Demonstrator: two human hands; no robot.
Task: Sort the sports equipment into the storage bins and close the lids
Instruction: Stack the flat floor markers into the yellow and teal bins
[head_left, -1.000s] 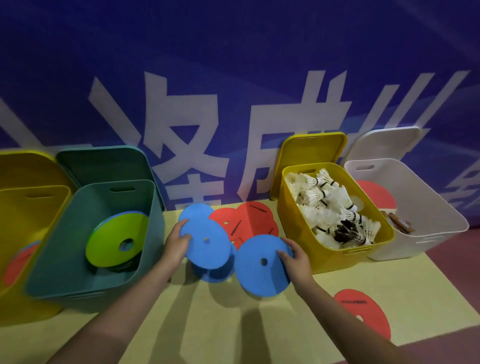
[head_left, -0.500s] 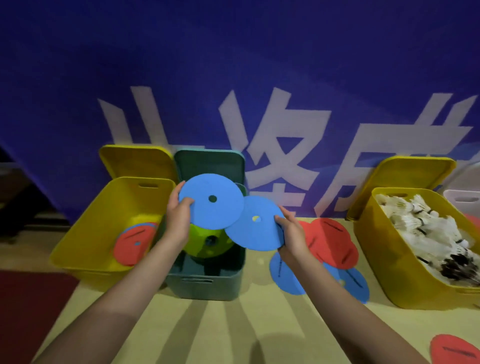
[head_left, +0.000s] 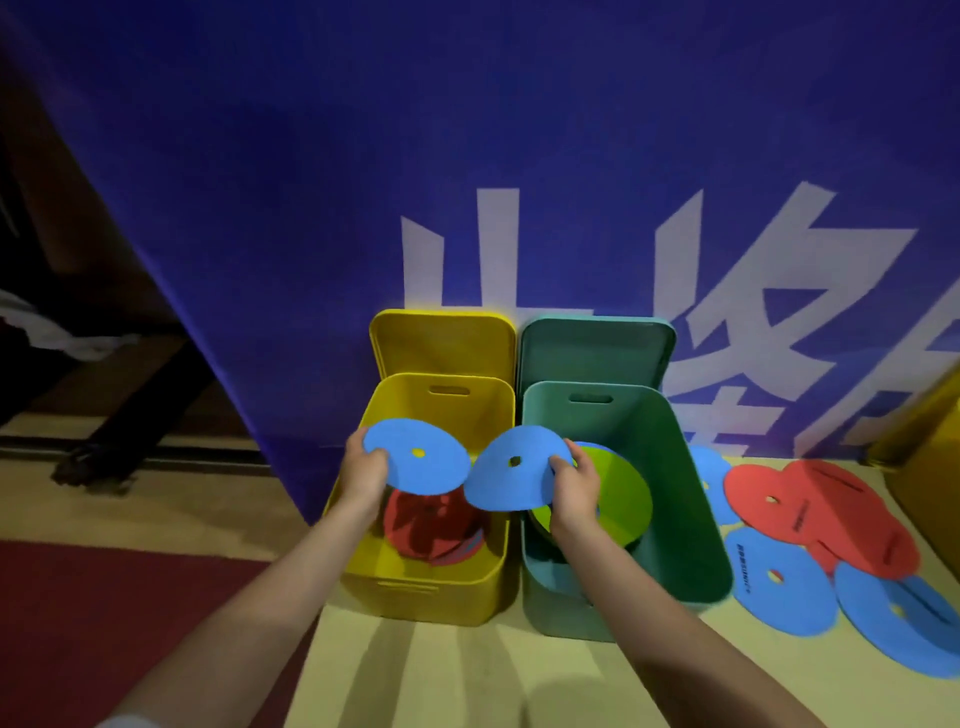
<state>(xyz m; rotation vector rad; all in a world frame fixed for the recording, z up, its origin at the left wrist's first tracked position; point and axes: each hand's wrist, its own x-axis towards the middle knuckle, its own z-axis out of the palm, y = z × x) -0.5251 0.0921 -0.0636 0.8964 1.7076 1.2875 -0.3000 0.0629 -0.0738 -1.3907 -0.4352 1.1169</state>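
A blue disc (head_left: 418, 457) is gripped by the left hand (head_left: 366, 470) directly above the yellow bin (head_left: 431, 582); another blue disc (head_left: 511, 470), pinched by the right hand (head_left: 574, 491), is held over the rim between the bins

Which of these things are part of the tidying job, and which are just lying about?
Part of the job:
- left hand holding a blue disc
- right hand holding another blue disc
- yellow bin with red discs inside
- green bin with a lime disc
- loose red and blue discs on the floor

Just there:
- blue banner
- red mat
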